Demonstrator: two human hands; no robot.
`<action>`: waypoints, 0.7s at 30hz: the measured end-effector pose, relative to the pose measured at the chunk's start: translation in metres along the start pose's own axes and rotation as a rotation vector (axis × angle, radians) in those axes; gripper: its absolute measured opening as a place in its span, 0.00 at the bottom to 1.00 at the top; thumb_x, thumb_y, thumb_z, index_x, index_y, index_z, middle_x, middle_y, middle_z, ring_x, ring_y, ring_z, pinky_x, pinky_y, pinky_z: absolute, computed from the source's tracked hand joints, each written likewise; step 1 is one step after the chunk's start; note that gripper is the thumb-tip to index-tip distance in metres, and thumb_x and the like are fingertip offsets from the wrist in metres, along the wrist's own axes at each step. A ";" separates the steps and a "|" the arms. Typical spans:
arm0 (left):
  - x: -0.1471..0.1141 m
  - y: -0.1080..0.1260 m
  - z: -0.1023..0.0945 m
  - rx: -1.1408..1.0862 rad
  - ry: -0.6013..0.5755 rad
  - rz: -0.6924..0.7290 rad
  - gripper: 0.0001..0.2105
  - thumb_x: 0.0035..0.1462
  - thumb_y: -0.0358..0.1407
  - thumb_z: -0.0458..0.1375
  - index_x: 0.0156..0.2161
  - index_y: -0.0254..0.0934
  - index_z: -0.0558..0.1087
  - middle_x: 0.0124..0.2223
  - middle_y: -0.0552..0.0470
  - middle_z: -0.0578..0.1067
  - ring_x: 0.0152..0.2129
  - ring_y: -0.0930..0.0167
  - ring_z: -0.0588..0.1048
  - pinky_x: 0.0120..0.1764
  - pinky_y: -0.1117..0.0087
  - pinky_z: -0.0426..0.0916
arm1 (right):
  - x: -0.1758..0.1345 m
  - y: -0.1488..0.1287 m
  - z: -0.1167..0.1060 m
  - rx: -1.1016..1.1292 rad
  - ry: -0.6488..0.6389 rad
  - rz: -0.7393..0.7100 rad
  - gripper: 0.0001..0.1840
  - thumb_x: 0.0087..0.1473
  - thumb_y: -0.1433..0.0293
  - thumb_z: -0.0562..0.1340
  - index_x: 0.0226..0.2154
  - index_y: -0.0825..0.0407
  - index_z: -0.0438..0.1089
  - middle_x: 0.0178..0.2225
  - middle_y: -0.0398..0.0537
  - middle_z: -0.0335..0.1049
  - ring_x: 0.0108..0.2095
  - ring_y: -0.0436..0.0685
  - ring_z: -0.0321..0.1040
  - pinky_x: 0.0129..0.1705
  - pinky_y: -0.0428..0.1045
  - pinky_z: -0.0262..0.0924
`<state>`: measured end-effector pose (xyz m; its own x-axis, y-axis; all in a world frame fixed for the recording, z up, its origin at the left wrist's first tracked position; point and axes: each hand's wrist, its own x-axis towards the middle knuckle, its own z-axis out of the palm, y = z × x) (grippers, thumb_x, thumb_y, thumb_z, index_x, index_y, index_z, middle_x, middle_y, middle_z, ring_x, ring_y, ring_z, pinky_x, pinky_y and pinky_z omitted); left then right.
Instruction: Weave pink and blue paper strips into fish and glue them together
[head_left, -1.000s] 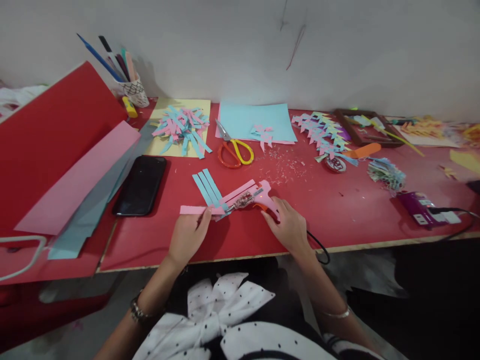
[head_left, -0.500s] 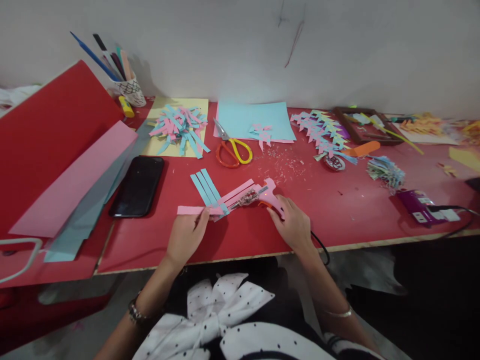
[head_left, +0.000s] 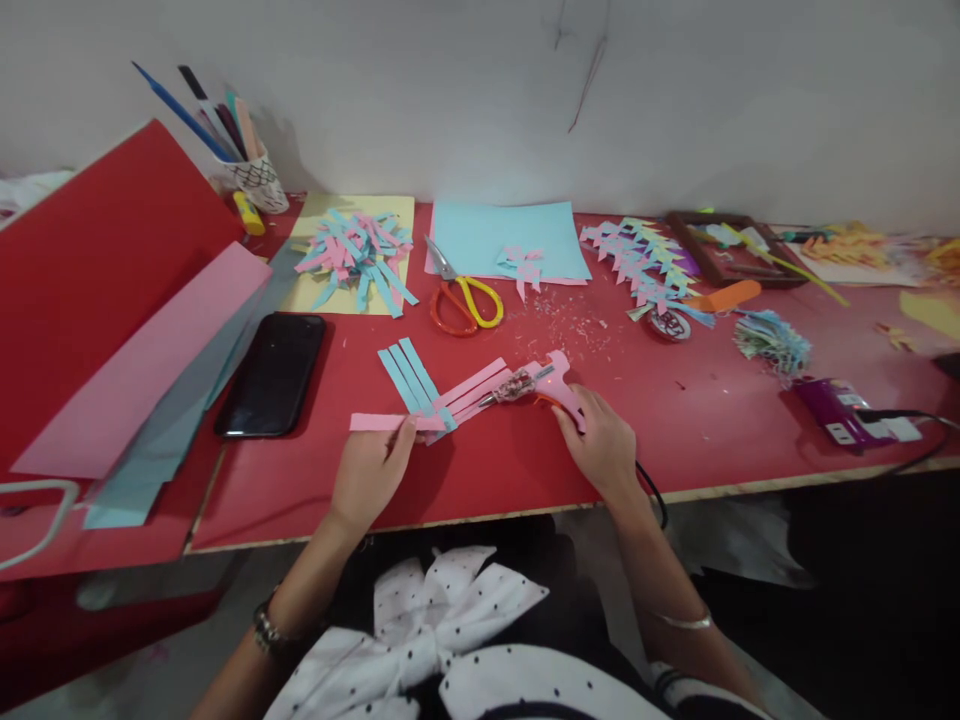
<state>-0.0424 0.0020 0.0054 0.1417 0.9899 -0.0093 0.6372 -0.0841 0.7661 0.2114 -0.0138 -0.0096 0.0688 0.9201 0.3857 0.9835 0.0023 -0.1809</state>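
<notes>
Pink glue gun [head_left: 559, 373] is gripped in the right hand [head_left: 604, 440], nozzle sitting between both hands; left hand [head_left: 375, 475] has a pink paper strip [head_left: 379, 422] pinched, blue strips [head_left: 410, 377] poking out just past it.

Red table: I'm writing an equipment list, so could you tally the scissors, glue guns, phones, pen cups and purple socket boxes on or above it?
Scissors: 1 pair
Glue gun: 1, in the right hand
Phone: 1
Pen cup: 1
Purple socket box: 1
Total: 5
</notes>
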 end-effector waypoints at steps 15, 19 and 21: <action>-0.001 0.000 -0.002 -0.022 -0.026 -0.028 0.22 0.55 0.44 0.40 0.30 0.36 0.75 0.31 0.47 0.79 0.33 0.65 0.76 0.39 0.69 0.67 | 0.005 0.018 -0.004 -0.036 0.021 0.076 0.21 0.55 0.60 0.46 0.41 0.56 0.66 0.34 0.55 0.71 0.32 0.59 0.68 0.28 0.49 0.58; -0.001 0.002 -0.002 -0.012 -0.025 -0.022 0.22 0.55 0.44 0.40 0.29 0.37 0.75 0.30 0.47 0.79 0.33 0.65 0.76 0.39 0.69 0.67 | 0.006 0.021 -0.005 -0.054 0.020 0.095 0.21 0.55 0.61 0.46 0.41 0.55 0.66 0.36 0.56 0.71 0.32 0.60 0.68 0.27 0.49 0.57; -0.001 0.002 -0.002 -0.013 -0.024 -0.020 0.22 0.55 0.44 0.40 0.29 0.37 0.75 0.30 0.47 0.79 0.33 0.65 0.76 0.39 0.69 0.67 | 0.006 0.022 -0.005 -0.058 0.029 0.101 0.21 0.55 0.61 0.46 0.41 0.54 0.66 0.35 0.55 0.71 0.32 0.59 0.68 0.27 0.49 0.57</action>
<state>-0.0430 0.0015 0.0081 0.1477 0.9882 -0.0400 0.6300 -0.0628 0.7740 0.2346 -0.0098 -0.0066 0.1724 0.9028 0.3939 0.9792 -0.1137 -0.1678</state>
